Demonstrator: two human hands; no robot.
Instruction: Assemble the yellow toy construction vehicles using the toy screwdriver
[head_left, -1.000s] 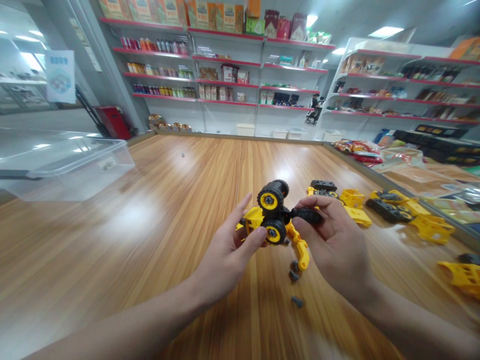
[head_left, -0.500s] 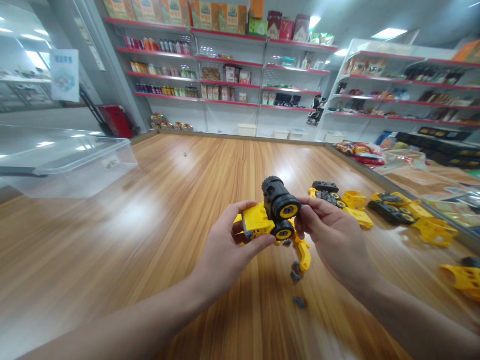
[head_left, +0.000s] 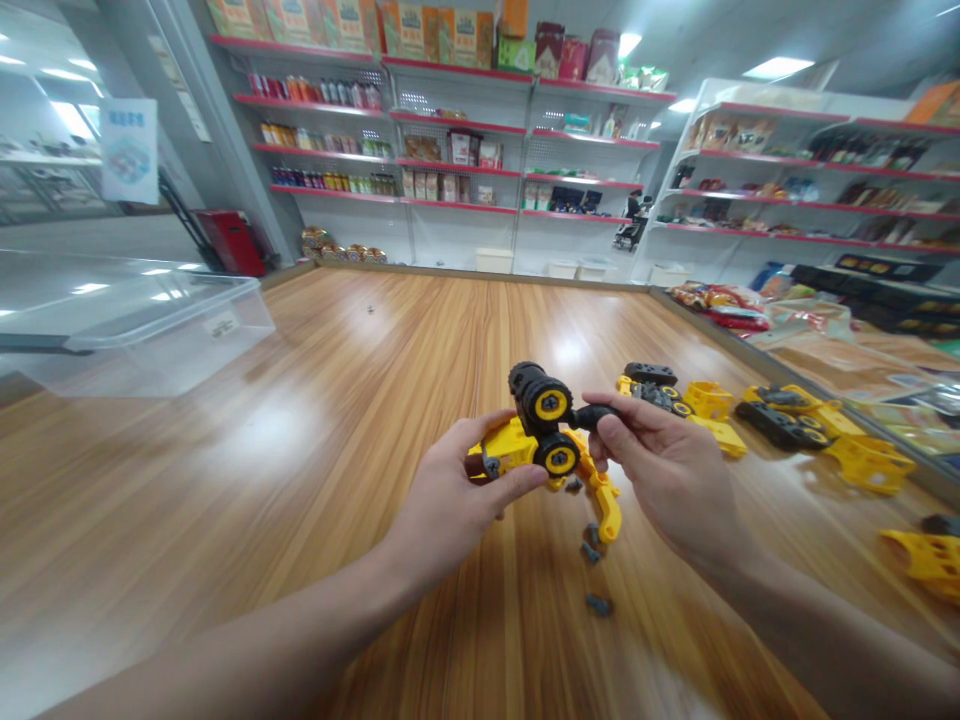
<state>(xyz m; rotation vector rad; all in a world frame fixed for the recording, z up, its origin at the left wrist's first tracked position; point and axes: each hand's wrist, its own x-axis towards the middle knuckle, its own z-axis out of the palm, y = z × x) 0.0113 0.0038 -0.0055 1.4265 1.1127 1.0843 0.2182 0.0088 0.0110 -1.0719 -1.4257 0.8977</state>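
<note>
Both hands hold a yellow and black toy truck above the wooden table. My left hand pinches its yellow body from the left, thumb under and fingers over. My right hand grips a black part at the truck's right end. The truck's black wheels with yellow hubs face up and toward me. A yellow arm piece lies on the table just below the truck, beside small grey screws.
Several loose yellow and black toy parts lie on the table to the right, one more at the right edge. A clear plastic bin stands at the far left. Store shelves with goods line the back.
The truck has been turned in my hands, its wheels swinging from facing right back toward me. Both hands keep their hold and stay in about the same place.
</note>
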